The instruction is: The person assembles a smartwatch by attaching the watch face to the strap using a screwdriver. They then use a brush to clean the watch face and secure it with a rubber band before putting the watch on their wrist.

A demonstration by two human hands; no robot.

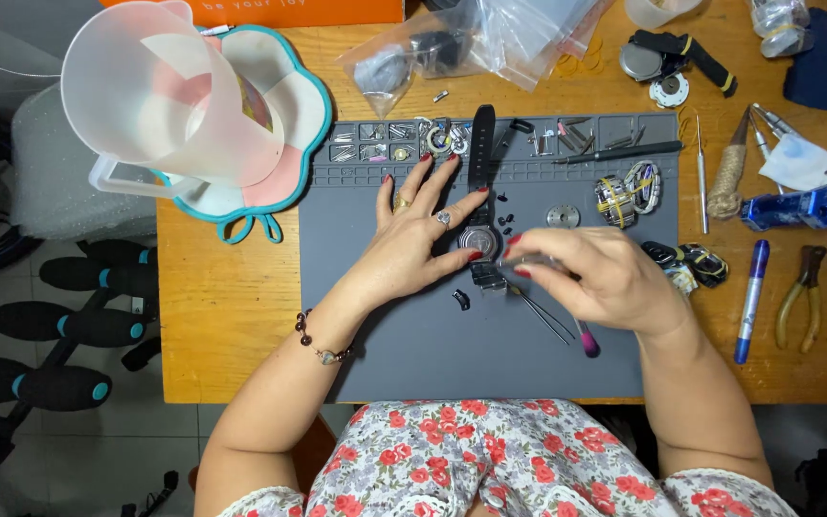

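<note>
Standing beside her, I am watching the right hand [597, 278] pinching thin metal tweezers [536, 308] and a pink-tipped tool [587, 342], their points working at the round steel watch case with a black strap [480, 239] lying near the middle of the grey silicone work mat [385, 325]. The left hand [412, 247] is pressing down with fingers spread, thumb and index steadying the case from nine o'clock.

A slip of the tweezers is looking like the main risk: the points could be scratching the case back, or flicking a tiny part off the mat. The small black pieces [460, 300] at seven o'clock of the watch could be getting swept away by a wrist.

The right fingers are hiding the tool tips, so the contact spot is staying unclear. Farther off, at eleven o'clock, the frosted plastic jug [160, 96] is overhanging the wooden desk [232, 306] edge, and the clear bags [490, 38] are blurring their contents.
</note>
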